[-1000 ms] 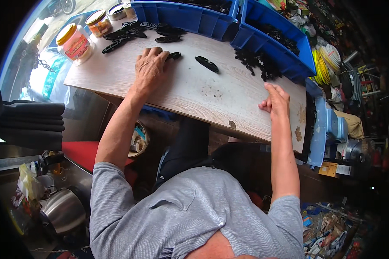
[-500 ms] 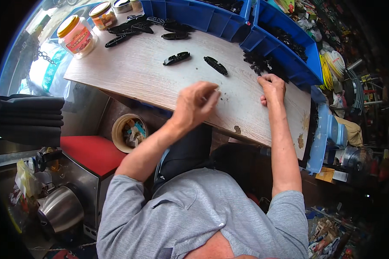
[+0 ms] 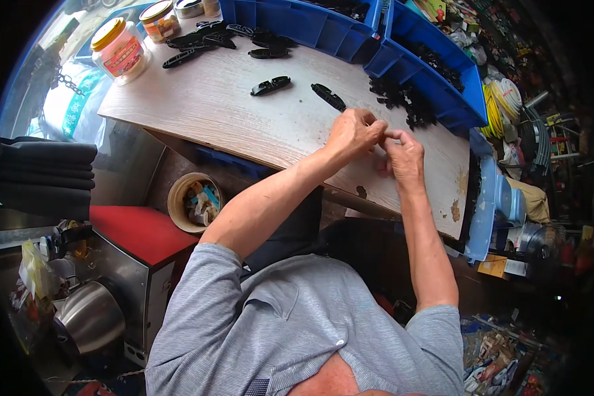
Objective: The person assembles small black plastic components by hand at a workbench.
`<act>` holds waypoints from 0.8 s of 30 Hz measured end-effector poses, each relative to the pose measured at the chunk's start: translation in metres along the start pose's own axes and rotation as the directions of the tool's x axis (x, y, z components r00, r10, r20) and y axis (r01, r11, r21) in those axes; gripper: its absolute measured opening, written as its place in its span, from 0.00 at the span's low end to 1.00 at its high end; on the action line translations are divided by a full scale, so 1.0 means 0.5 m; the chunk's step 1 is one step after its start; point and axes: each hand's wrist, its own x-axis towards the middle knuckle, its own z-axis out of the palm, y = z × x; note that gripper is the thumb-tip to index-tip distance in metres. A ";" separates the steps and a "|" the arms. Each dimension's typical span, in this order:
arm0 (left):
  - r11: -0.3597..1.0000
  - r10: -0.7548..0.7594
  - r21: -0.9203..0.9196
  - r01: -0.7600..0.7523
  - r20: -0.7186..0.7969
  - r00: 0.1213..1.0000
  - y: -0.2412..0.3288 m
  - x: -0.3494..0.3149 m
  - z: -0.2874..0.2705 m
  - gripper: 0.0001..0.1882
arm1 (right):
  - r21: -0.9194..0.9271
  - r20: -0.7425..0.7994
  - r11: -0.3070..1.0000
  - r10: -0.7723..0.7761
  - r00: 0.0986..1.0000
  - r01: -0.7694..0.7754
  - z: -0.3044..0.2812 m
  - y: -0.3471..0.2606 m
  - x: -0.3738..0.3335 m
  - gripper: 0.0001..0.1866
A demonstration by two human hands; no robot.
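Over the right part of the worktable (image 3: pixel 244 112), my left hand (image 3: pixel 355 132) and my right hand (image 3: pixel 404 157) meet at the fingertips. Both sets of fingers are pinched together; whatever lies between them is hidden or too small to name. Just beyond my left hand lies a long black plastic part (image 3: pixel 328 96). A second black plastic part (image 3: pixel 270 86) rests farther left. Past my right hand, a heap of small black pieces (image 3: pixel 409 105) spreads on the table in front of a blue bin.
Two blue bins (image 3: pixel 435 63) (image 3: pixel 297 26) holding black pieces line the far edge. More black parts (image 3: pixel 201 43) are piled at the far left, beside a plastic jar (image 3: pixel 120 53) with a yellow lid. A waste bucket (image 3: pixel 178 198) and a red-topped cabinet (image 3: pixel 135 231) stand left of my legs.
My left hand has moved right and away from me, and my right hand has drawn back from the small black pieces. The two hands now touch at the fingertips.
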 end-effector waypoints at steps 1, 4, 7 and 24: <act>1.000 -0.001 0.001 0.001 0.010 1.000 0.002 -0.004 -0.001 0.16 | 0.002 -0.010 1.000 0.003 1.000 -0.003 -0.002 0.007 -0.003 0.11; 0.978 -0.120 -0.157 0.135 0.104 0.987 0.010 -0.017 -0.014 0.10 | 0.152 0.062 0.987 -0.067 0.996 0.057 -0.005 0.015 -0.015 0.13; 0.914 -0.145 -0.352 0.201 0.179 0.973 0.007 -0.035 -0.027 0.08 | 0.178 0.075 0.980 -0.099 0.992 0.085 0.002 0.005 -0.035 0.13; 0.787 -0.074 -0.602 0.133 0.123 0.990 -0.011 -0.096 -0.040 0.07 | 0.334 0.037 0.936 -0.131 0.991 0.112 0.032 0.009 -0.066 0.12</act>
